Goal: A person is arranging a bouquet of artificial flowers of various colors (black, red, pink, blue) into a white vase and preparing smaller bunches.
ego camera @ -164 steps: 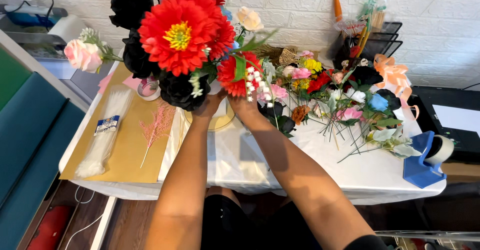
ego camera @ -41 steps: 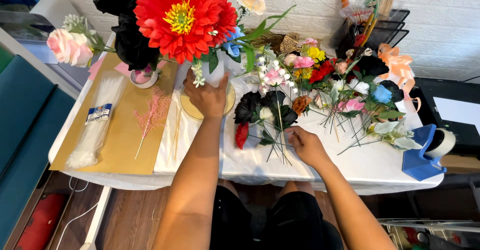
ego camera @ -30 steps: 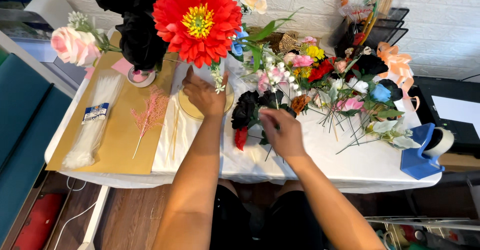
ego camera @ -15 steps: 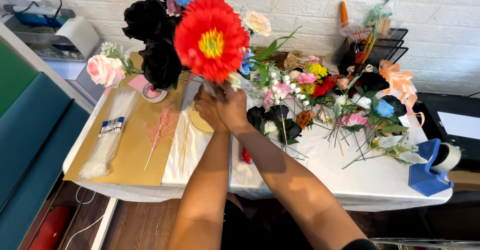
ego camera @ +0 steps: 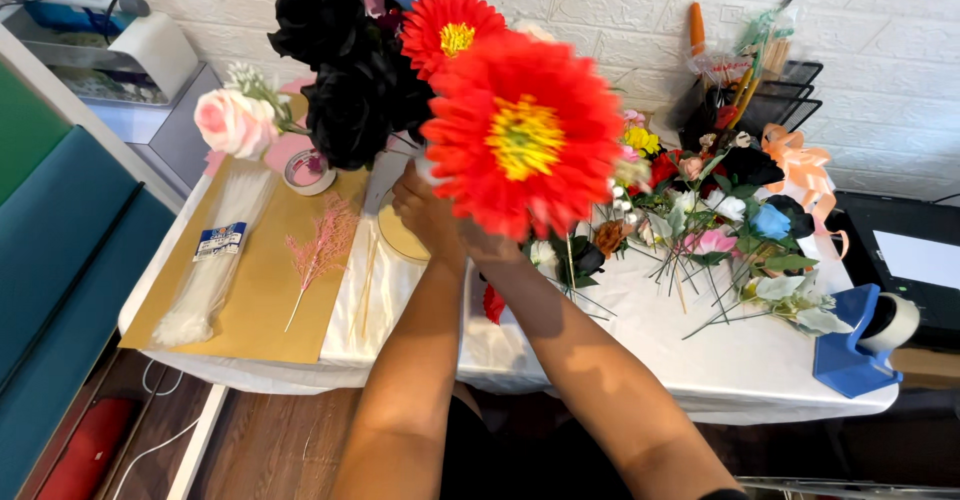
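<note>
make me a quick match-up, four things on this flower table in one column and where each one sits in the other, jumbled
Things:
1. tape dispenser
2. pink rose
3. bag of cable ties
4. orange ribbon bow

Places:
A. on the brown paper, left side of the table
B. far right, by the black wire rack
C. left edge of the held bouquet
D. near right corner of the table

Pairs: 1-D, 2-C, 3-A, 4-B

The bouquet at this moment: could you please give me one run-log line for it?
left hand: grips bouquet stems | right hand: at stems, mostly hidden behind large red flower | bouquet: upright above table | loose flowers: on table
</note>
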